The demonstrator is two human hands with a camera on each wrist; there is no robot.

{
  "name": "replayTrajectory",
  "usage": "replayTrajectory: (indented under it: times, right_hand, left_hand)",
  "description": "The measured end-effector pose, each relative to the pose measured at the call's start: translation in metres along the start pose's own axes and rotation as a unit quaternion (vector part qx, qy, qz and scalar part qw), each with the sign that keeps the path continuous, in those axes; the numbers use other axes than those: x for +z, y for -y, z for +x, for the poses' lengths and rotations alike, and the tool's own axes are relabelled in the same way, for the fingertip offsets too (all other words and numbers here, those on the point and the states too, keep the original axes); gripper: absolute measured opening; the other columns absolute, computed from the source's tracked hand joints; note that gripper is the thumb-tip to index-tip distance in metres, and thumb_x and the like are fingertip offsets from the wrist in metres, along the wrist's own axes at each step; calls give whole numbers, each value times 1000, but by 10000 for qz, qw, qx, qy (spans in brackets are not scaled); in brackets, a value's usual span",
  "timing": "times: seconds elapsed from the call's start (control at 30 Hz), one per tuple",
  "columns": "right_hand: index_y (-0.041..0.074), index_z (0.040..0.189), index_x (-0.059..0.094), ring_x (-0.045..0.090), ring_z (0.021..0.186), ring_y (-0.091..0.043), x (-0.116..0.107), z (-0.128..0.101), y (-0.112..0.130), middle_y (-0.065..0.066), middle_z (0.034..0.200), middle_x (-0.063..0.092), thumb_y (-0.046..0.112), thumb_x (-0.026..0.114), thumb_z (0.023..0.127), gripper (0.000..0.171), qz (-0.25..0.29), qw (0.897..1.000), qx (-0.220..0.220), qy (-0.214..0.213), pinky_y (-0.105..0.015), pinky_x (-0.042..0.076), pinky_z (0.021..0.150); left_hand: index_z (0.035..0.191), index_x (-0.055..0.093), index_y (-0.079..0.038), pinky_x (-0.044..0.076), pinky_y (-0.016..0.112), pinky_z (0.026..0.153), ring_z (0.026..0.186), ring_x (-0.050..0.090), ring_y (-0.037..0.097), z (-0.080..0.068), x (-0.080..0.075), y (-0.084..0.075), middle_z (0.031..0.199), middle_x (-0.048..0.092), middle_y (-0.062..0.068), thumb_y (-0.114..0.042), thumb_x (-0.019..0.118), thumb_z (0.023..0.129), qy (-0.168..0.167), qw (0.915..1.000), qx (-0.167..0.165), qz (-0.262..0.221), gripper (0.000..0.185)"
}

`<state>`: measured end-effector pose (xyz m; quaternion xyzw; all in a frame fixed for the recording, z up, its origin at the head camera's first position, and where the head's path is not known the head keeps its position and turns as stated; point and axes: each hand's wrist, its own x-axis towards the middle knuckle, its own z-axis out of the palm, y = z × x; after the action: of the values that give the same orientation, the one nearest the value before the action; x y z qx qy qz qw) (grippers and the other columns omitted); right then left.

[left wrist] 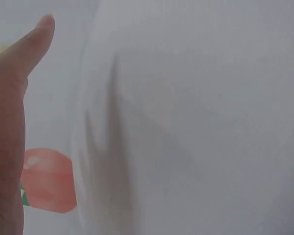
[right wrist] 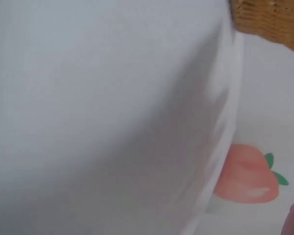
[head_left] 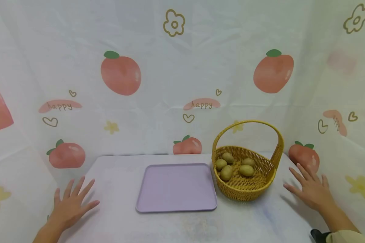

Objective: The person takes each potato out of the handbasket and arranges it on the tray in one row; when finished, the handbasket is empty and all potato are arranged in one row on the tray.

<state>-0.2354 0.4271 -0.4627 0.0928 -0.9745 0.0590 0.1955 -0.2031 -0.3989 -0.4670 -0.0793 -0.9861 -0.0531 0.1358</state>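
A lilac tray lies flat in the middle of the white table. To its right stands a yellow wicker basket with a hoop handle, holding several kiwis. My left hand lies flat on the table left of the tray, fingers spread, holding nothing. My right hand rests flat on the table right of the basket, fingers straight and empty. The left wrist view shows only a thumb against white cloth. The right wrist view shows a corner of the basket above the cloth.
White cloth printed with peaches and flowers hangs behind and at both sides of the table. The table's cloth-covered edge runs close by my right hand. Bare tabletop lies in front of the tray.
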Motion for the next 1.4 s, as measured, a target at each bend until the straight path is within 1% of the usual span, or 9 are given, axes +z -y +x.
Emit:
replayTrajectory:
  times: [0.23, 0.43, 0.63, 0.83, 0.97, 1.07, 1.23, 1.3, 1.4]
  right_hand:
    - [25, 157, 17, -10, 147, -24, -9, -8, 17, 3, 163, -6, 48, 60, 91, 82, 178, 9987, -169, -454, -75, -9, 103]
    - [26, 156, 24, -2, 147, -27, -15, -3, 35, 3, 163, 5, 47, 63, 89, 80, 539, 9916, -665, -972, -68, 0, 109]
    - [20, 152, 36, 4, 147, -24, -20, 7, 55, 0, 161, 17, 40, 69, 86, 76, 1082, 9795, -1044, -1339, -55, -5, 116]
    - [9, 144, 47, 20, 144, -23, -28, 26, 76, -19, 151, 36, 24, 79, 76, 77, 1823, 9610, -1298, -1622, -34, 9, 118]
    - [13, 146, 44, 25, 141, -33, -37, 38, 91, -19, 152, 34, 19, 81, 77, 79, 2150, 9609, -1127, -1334, -54, 19, 115]
    - [16, 148, 42, 27, 138, -41, -43, 47, 102, -17, 154, 31, 19, 78, 80, 77, 2283, 9635, -937, -1038, -72, 27, 100]
    - [10, 144, 44, 41, 126, -47, -51, 68, 115, -20, 148, 38, 20, 75, 85, 68, 2400, 9643, -896, -673, -71, 38, 89]
    - [6, 142, 46, 47, 120, -46, -54, 78, 119, -21, 144, 43, 20, 73, 87, 63, 2465, 9643, -874, -402, -68, 41, 89]
    - [1, 139, 48, 54, 114, -44, -57, 93, 124, -23, 138, 49, 21, 68, 91, 56, 2609, 9619, -788, 202, -63, 45, 90]
  left_hand:
    - [157, 15, -30, -19, 68, 104, 144, -4, 42, -1, -4, -10, 162, 7, 11, -57, 60, 87, -675, 9966, 466, 117, 87]
    - [157, 17, -31, -15, 69, 105, 144, 0, 43, 3, -8, -25, 162, 7, 9, -55, 64, 85, -1037, 9924, 663, 15, 88]
    - [157, 15, -27, -9, 73, 104, 143, -1, 46, 12, -16, -43, 162, 3, 15, -38, 64, 89, -1077, 9883, 608, -892, 85]
    - [157, 18, -20, -11, 63, 111, 142, 1, 46, 21, -27, -57, 160, 4, 21, -29, 61, 91, -1146, 9758, 661, -1743, 79]
    - [155, 23, -16, -4, 69, 109, 140, 6, 50, 28, -35, -63, 159, 6, 23, -27, 64, 89, -1107, 9678, 588, -2183, 79]
    - [154, 28, -13, 5, 76, 104, 138, 11, 52, 33, -42, -68, 157, 11, 24, -26, 66, 88, -1066, 9636, 479, -2404, 77]
    - [152, 33, -12, 25, 75, 98, 135, 25, 51, 43, -52, -79, 155, 22, 23, -28, 69, 88, -1127, 9591, 365, -2570, 75]
    - [151, 34, -12, 36, 63, 101, 133, 31, 48, 49, -54, -83, 155, 26, 21, -27, 70, 88, -1228, 9578, 373, -2570, 75]
    - [150, 37, -10, 42, 26, 102, 131, 36, 45, 57, -55, -90, 153, 31, 20, -21, 72, 87, -1414, 9505, 499, -2722, 73]
